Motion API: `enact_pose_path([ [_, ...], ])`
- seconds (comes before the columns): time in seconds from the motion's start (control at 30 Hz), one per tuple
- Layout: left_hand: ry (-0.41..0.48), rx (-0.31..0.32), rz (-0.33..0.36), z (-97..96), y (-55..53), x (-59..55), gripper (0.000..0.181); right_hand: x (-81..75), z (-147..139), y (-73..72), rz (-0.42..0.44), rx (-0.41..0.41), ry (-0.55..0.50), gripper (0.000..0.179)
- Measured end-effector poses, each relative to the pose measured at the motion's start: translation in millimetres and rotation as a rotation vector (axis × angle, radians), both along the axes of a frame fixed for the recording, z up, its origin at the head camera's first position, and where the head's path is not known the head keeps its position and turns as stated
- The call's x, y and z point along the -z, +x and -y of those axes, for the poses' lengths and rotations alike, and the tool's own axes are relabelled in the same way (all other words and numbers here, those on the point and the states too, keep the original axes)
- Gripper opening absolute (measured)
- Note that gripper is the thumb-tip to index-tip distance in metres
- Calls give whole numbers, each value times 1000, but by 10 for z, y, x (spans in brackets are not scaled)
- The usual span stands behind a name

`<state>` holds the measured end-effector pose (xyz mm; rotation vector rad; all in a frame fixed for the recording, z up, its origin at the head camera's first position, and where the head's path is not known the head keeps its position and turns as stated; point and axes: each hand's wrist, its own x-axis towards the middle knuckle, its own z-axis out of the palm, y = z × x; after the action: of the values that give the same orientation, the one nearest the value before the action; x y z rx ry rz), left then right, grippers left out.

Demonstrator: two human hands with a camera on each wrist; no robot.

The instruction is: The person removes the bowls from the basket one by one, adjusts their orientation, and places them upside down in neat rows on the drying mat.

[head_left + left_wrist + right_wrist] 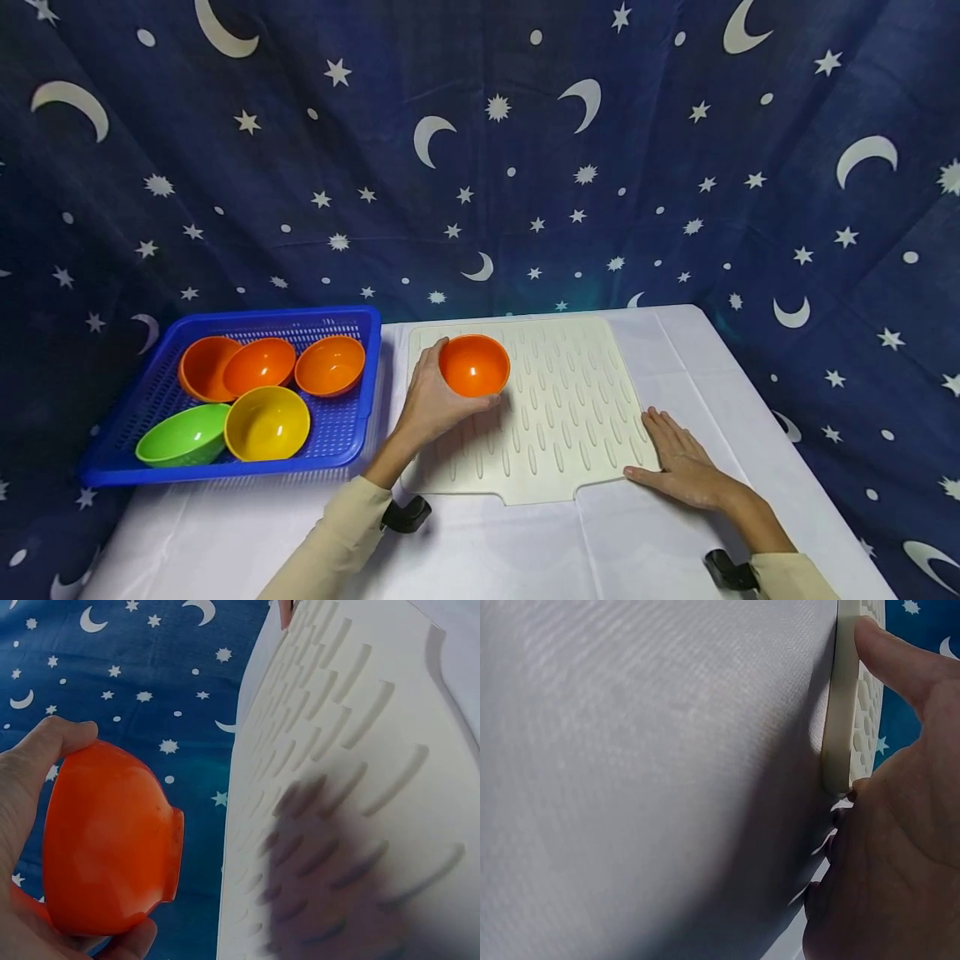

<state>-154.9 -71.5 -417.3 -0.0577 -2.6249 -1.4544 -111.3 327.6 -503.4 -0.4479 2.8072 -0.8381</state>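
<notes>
An orange bowl (474, 367) is held by its side in my left hand (438, 400), thumb and fingers spread around it. In the left wrist view the bowl (109, 840) hangs above the cream draining board (420, 667), its foot ring facing the board and its shadow falling on the ridges. The same draining board (536, 492) lies flat on the table in the head view. My right hand (686, 467) rests at the board's right edge with fingers straight, the thumb (900, 664) on the board's corner in the right wrist view.
A blue plastic basket (360, 425) stands left of the board. It holds several orange bowls (330, 367), a yellow bowl (267, 425) and a green bowl (183, 437). White cloth (525, 550) covers the table. A dark blue curtain (480, 75) hangs behind.
</notes>
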Motion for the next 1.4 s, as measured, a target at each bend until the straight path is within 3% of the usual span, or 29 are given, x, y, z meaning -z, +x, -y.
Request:
enact_pose_path([
  [0.4,19,22,20,-267,-65,38,111,38,-83,-27,55,0,54,109],
  [0.87,17,52,29,-417,-94,150,109,36,-19,-35,50,15,40,108],
  [1.4,100,70,60,-689,-104,204,112,24,25,-19,10,15,-14,103],
])
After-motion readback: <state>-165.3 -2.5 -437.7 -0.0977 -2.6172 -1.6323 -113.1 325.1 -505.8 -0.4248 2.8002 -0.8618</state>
